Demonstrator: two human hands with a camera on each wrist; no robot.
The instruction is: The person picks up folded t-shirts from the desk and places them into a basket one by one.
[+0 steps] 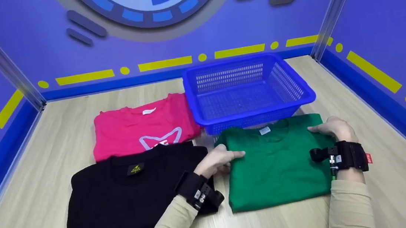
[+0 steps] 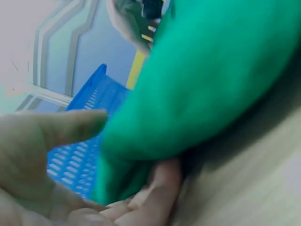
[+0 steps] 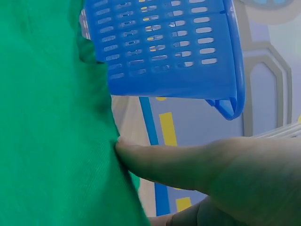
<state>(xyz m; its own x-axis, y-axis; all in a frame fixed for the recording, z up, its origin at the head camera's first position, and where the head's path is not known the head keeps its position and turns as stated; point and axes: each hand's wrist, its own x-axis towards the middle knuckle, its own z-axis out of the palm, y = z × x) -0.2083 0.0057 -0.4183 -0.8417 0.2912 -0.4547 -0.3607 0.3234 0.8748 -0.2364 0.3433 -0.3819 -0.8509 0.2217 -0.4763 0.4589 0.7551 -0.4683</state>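
Note:
A folded green T-shirt (image 1: 278, 162) lies on the table in the head view, its collar toward the basket. My left hand (image 1: 216, 160) holds its left side, thumb over the cloth; the left wrist view shows the fingers (image 2: 157, 197) tucked beneath the folded edge. On the opposite side my right hand (image 1: 335, 129) grips the shirt near its upper right corner. In the right wrist view the thumb (image 3: 160, 162) lies against the green cloth, with the other fingers mostly hidden behind the edge.
A blue plastic basket (image 1: 251, 115) with nothing in it stands just behind the green shirt. Left of my left hand lies a folded black T-shirt (image 1: 122, 200), overlapping a folded pink T-shirt (image 1: 122, 131) behind it. Blue-purple panels (image 1: 166, 46) wall the table (image 1: 269, 226) at the back and sides.

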